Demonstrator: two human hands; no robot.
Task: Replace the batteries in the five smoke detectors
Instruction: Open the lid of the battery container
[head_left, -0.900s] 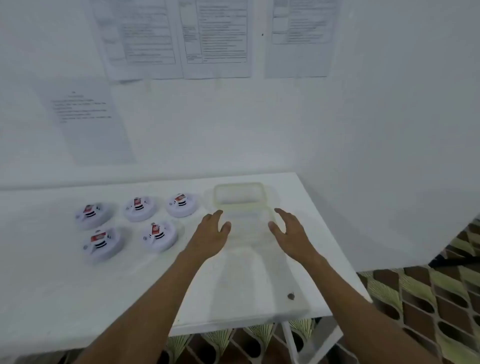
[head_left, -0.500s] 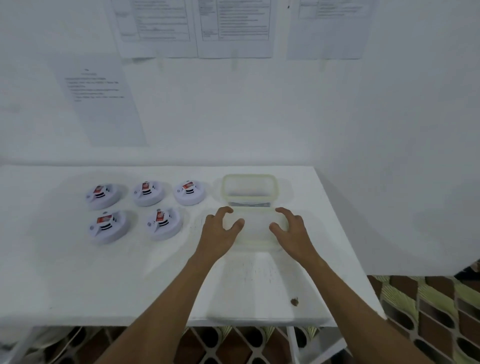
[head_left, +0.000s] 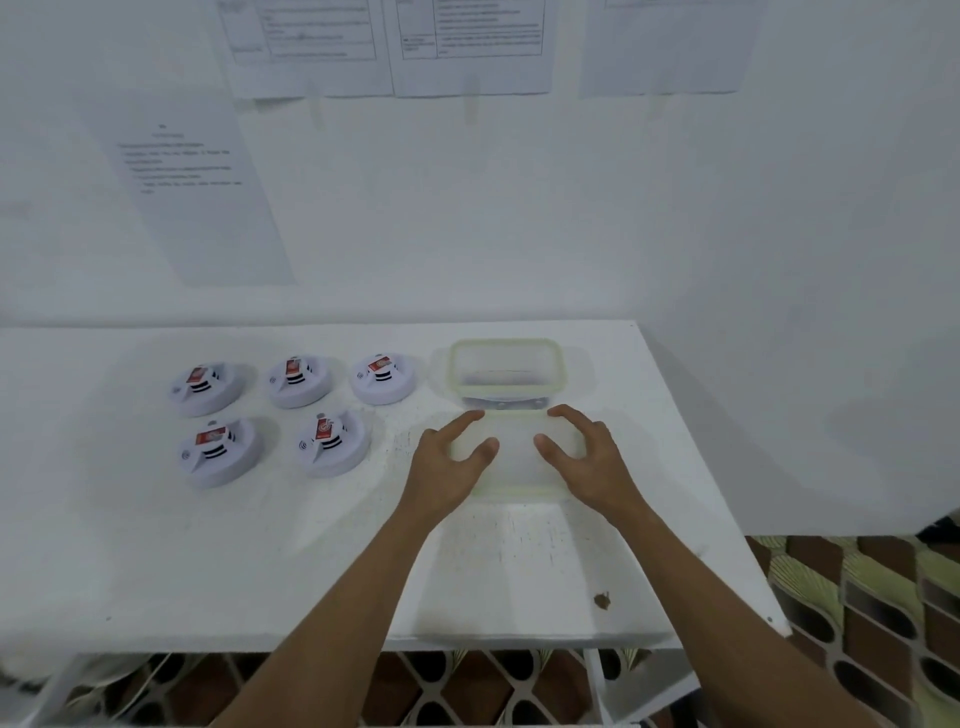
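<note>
Nearest the table's front edge: I see a small brown speck (head_left: 601, 600) on the white tabletop (head_left: 260, 545), nothing to do with the job.
Hands: my left hand (head_left: 451, 467) and right hand (head_left: 582, 462) sit well apart, fingers curled down onto the two short ends of the translucent rectangular plastic lid with a pale green rim (head_left: 514, 457), which lies flat on the table.
Grip: both look to be pinching the lid's edges; whether it is lifted clear of the table I cannot tell.
Just beyond the lid: the clear rectangular plastic container with a pale green rim (head_left: 505, 370) stands uncovered, with something dark low inside, too blurred to name; I judge it to be the fresh batteries.
Left of the container: the five round white smoke detectors (head_left: 332, 442) lie in two rows, three behind and two in front, backs up, each showing a red-labelled battery in its bay.
Progress: I judge this the very start, the container merely uncovered.
Left to do: all five swaps, as far as I can see; no detector has been touched or emptied.
Far side: printed sheets of white paper (head_left: 208, 208) hang on the white wall.
</note>
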